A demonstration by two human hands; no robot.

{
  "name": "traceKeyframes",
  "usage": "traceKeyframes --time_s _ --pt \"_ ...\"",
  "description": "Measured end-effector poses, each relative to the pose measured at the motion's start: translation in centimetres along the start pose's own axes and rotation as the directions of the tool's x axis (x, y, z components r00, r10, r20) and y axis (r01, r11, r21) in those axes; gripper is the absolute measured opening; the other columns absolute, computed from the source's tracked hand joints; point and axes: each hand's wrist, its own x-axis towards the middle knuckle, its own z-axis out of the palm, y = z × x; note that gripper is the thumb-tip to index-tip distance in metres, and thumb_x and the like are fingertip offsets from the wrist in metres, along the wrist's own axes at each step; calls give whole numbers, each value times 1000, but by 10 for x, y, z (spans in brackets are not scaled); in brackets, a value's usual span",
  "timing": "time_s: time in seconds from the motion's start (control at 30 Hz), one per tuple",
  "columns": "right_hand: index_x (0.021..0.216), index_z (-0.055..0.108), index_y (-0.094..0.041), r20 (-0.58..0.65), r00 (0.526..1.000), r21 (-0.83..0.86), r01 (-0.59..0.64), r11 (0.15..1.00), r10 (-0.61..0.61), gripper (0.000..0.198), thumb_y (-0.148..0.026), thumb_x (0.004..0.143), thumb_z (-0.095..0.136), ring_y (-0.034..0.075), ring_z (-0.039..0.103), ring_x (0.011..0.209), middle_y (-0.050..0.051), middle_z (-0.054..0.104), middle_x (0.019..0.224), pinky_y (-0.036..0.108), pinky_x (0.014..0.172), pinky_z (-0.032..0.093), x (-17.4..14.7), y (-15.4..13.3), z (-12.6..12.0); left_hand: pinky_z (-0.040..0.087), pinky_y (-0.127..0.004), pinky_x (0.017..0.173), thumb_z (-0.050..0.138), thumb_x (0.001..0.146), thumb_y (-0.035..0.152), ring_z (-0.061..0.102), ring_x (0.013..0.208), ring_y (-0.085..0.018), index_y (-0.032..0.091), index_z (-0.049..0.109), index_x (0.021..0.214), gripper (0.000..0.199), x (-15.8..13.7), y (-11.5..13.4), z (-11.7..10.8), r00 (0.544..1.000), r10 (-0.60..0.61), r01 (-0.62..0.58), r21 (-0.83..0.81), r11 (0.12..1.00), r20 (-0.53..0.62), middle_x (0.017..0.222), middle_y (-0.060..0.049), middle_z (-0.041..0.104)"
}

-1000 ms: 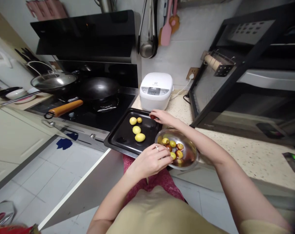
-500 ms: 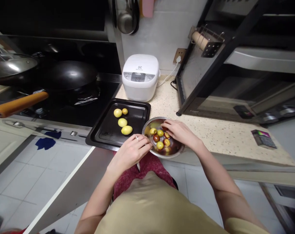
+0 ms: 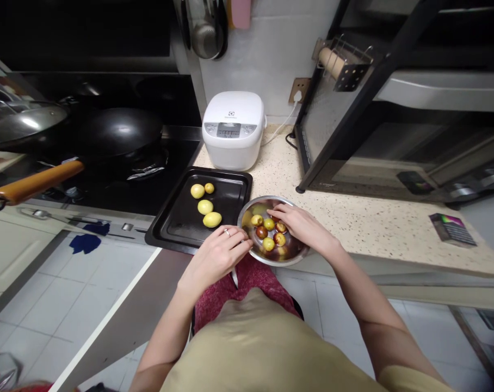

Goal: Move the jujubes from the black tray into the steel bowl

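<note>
A steel bowl (image 3: 290, 259) with several green and red-brown jujubes (image 3: 261, 232) sits at the counter's front edge. My left hand (image 3: 221, 251), with a ring, has its fingers curled at the bowl's left rim, gripping it. A pale pointed strip (image 3: 234, 278) shows below that hand; I cannot tell what it is. My right hand (image 3: 302, 224) reaches over the right rim into the bowl, fingertips closed on a dark red jujube that they mostly cover. Left of the bowl, a black baking tray (image 3: 177, 218) bears several yellow-green fruits (image 3: 212, 219), the nearest shaped like a lemon.
Behind the tray stands a white rice cooker (image 3: 233, 133), plugged into the wall. A wok (image 3: 120, 130) with a wooden handle (image 3: 38, 182) rests on the hob. An oven (image 3: 410, 147) stands at right, near a small dark box (image 3: 451, 230). A panel (image 3: 120, 321) juts out below the tray.
The view has shifted slightly. My right hand's fingers have moved a little left and down within the bowl, covering more of the red jujube. My left hand stays at the rim.
</note>
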Motion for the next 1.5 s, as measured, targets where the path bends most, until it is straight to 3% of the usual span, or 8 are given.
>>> traceKeyframes --time_s 0.3,0.67,0.77,0.87,1.03,1.2,1.37,1.5 --pt "146 59 -16 -101 995 97 -17 995 27 60 1 92 43 25 55 143 13 58 153 47 121 46 -19 0 20 52 -37 98 52 105 12 68 104 -20 17 64 115 17 2 0 1 1000 1 0 -11 1000 16 106 -5 72" --pt "143 62 -21 -173 985 149 4 989 22 48 -12 100 44 26 58 140 11 61 150 53 115 53 -34 -15 24 51 -36 99 54 105 14 67 105 -19 16 64 116 15 3 -1 6 1000 0 1 -31 1000 30 106 -4 72" --pt "141 64 -20 -195 980 184 3 983 33 43 -18 104 44 26 60 138 10 62 149 52 115 53 -35 -18 26 51 -37 100 54 106 18 67 108 -20 17 64 118 16 2 -6 6 999 -39 41 -57 998 33 110 -5 73" --pt "141 64 -21 -216 975 233 1 973 51 42 -21 105 43 26 62 136 9 65 146 51 114 54 -38 -22 27 52 -37 99 55 106 22 67 112 -21 18 64 119 17 -1 -18 3 987 -163 162 -85 983 -7 116 -7 72" --pt "139 66 -22 -321 943 298 9 955 92 39 -24 106 45 25 66 130 7 69 141 50 113 55 -51 -30 28 52 -39 104 51 106 25 64 123 -24 19 63 127 25 -6 -64 1 912 -409 407 -41 912 -35 131 -11 66" --pt "136 67 -26 -441 887 327 15 945 139 36 -23 106 48 25 69 125 6 73 133 52 110 56 -65 -36 31 53 -40 102 57 102 25 65 122 -29 16 60 136 35 9 -119 10 789 -604 588 151 795 110 140 -14 62" --pt "128 70 -27 -507 842 338 -1 941 183 30 -24 104 53 27 72 118 7 77 124 53 105 57 -76 -38 31 54 -40 95 63 99 34 66 117 -33 16 61 137 41 36 -147 23 654 -707 617 351 705 269 136 -15 65" --pt "125 73 -27 -533 822 329 -16 944 199 29 -23 103 53 27 72 118 7 79 120 53 104 57 -82 -40 29 54 -38 93 63 97 28 70 111 -32 19 67 130 34 49 -153 31 636 -716 611 378 695 288 129 -14 68"
